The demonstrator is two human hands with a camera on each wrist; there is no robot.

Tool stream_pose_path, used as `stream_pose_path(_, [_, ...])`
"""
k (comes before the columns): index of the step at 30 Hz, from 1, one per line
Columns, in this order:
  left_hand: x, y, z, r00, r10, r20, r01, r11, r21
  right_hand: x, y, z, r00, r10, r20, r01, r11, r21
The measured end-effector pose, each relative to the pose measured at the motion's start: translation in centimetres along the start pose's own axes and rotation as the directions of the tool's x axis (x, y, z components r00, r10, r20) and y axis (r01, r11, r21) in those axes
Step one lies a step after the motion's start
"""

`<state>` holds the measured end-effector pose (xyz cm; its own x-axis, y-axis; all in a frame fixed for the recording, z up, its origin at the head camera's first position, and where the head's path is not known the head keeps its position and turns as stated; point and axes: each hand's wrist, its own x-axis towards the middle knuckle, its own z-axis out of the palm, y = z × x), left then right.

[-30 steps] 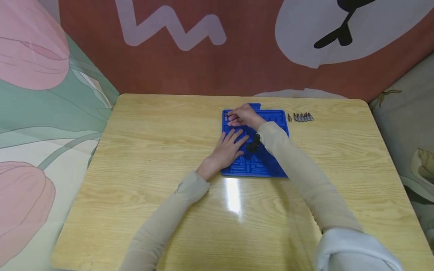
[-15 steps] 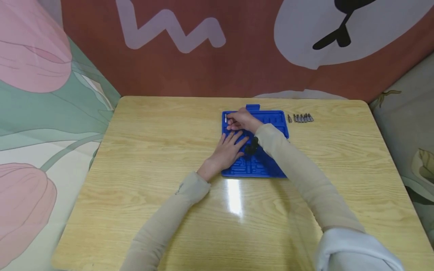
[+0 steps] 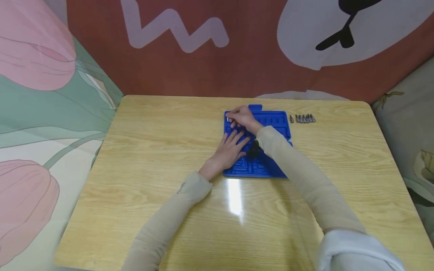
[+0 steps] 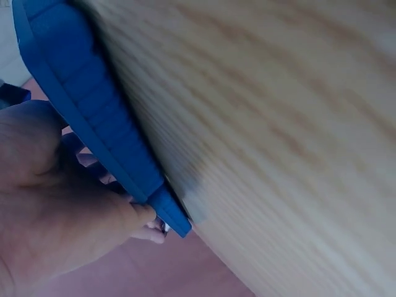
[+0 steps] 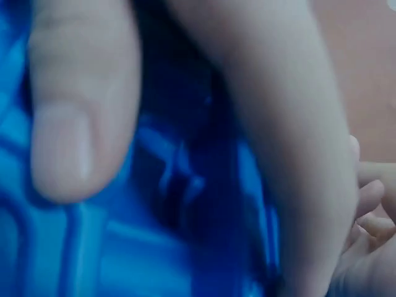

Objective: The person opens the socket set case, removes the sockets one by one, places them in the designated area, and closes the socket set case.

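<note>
A blue moulded plastic case lies opened flat on the wooden table, with shaped slots inside. My left hand rests on its left part with fingers spread; the left wrist view shows this hand over the case's raised edge. At the upper left corner of the case, my right hand pinches a small silver metal bit. Its fingertips partly cover the bit. In the right wrist view the fingers stand close above the blue slots, and the bit is hidden there.
Several small metal bits stand in a row right of the case, with a single bit slightly apart. The wooden table meets a printed cloth at its far edge. A dark wrist camera hangs under the right wrist.
My right hand has come down to the corner slot, and its fingers have closed on the silver bit there. The left hand stays in place. The head view has shifted slightly.
</note>
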<state>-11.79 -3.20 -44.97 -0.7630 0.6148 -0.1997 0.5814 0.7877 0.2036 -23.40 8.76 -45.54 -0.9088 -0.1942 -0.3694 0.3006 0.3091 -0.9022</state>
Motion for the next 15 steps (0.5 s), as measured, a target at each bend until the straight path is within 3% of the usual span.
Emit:
stream_pose_path(3, [0.1,0.2,-0.1,1.0,-0.003,0.007,0.003,1.0,0.013,0.0,0.3,-0.4,0.999,-0.041,-0.014,0.041,0.999,0.009])
stream_pose_path(7, [0.1,0.4,-0.2,1.0,-0.008,0.016,0.007,1.0,0.02,0.0,0.2,-1.2,0.999,-0.046,-0.001,0.046,0.992,0.114])
stream_pose_path(15, [0.2,0.1,0.1,1.0,-0.017,0.018,0.017,1.0,0.002,-0.3,0.1,-2.7,0.991,-0.038,0.126,0.001,0.959,0.284])
